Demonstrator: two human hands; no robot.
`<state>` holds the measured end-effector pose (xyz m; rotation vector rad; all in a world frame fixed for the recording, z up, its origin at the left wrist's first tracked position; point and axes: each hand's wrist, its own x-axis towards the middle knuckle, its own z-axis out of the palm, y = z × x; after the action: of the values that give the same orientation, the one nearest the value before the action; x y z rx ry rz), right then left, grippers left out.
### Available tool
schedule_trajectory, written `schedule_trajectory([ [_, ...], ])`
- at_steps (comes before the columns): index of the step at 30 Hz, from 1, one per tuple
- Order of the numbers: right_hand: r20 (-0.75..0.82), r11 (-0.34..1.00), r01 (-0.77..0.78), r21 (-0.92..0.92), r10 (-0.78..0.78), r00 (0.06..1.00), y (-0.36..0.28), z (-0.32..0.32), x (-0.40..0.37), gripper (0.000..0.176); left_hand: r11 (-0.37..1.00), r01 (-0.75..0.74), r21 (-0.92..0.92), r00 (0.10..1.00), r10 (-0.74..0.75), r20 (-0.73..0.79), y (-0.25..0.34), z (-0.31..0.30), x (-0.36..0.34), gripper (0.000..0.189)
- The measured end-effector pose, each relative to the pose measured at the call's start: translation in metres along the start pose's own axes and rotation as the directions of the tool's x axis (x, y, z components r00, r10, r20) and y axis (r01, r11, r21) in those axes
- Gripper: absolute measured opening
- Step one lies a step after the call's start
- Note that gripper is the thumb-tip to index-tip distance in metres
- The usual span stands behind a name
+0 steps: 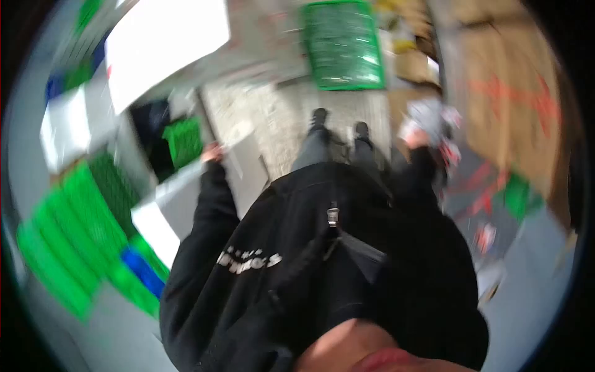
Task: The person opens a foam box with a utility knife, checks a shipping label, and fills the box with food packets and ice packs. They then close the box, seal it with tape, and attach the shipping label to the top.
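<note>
My left hand (212, 152) is at the end of a black sleeve, right at the edge of a white box-like surface (238, 167). Its fingers are smeared by motion. On the other side, my right hand (416, 139) overlaps a crumpled whitish plastic bundle (426, 116) with red marks. Blur hides the fingers there, and I cannot tell whether they grip the bundle.
A green crate (344, 46) filled with clear plastic-looking items lies ahead of my feet. Large cardboard boxes (508, 99) with red marks stand at the right. Green crates (74, 229) are stacked at the left, below a bright white panel (167, 46).
</note>
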<state>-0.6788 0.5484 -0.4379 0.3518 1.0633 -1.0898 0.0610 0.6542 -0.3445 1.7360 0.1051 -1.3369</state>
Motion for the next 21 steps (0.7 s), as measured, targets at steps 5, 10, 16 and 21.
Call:
schedule_trajectory([
  [5,-0.259,0.99,-0.051,-0.133,0.015,0.966,-0.088,-0.075,0.111,0.034,0.742,-0.054,0.668,0.937,0.269,-0.223,-0.183,0.018,-0.184,0.017],
  [10,-0.316,0.914,-0.256,-0.316,0.154,0.936,-0.062,-0.064,0.165,0.052,0.405,0.126,0.906,0.457,0.787,-0.415,-0.22,0.001,-0.364,0.014],
  [16,-0.106,0.472,-0.438,-0.765,0.579,0.808,0.095,0.029,0.16,0.067,0.691,0.543,0.477,-0.145,0.636,-0.758,-0.324,-0.031,-0.507,0.03],
  [21,0.036,-0.136,0.228,-0.964,0.785,0.619,0.255,0.135,0.046,0.054,0.834,0.55,-0.054,-0.381,0.193,-0.904,-0.441,-0.024,-0.577,0.042],
])
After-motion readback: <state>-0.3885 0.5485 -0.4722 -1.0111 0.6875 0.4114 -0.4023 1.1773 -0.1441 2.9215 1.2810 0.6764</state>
